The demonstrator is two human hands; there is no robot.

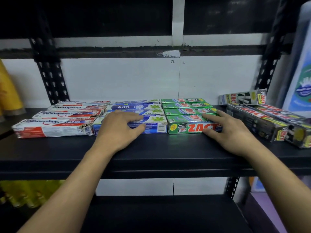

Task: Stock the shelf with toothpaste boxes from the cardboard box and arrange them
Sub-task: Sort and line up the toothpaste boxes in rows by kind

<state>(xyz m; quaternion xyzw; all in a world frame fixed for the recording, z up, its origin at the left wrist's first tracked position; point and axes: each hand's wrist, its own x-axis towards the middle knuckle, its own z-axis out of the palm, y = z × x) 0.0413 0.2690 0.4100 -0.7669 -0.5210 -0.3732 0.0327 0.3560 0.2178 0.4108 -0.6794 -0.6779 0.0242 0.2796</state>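
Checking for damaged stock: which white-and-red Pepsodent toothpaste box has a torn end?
The frontmost white-and-red Pepsodent box: its right end is ripped and crumpled; those behind show no tear.

A person's two forearms are showing bare from elbow to wrist, tapering into the left hand (117, 130) and the right hand (230, 132), both uncovered.

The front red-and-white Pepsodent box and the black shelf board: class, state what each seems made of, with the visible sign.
The front red-and-white Pepsodent box looks like thin printed cardboard, lightly glossy: its right end is torn and crumpled. The black shelf board is probably painted metal, satin finish: smooth, soft sheen, stepped front edge; laminate cannot be ruled out.
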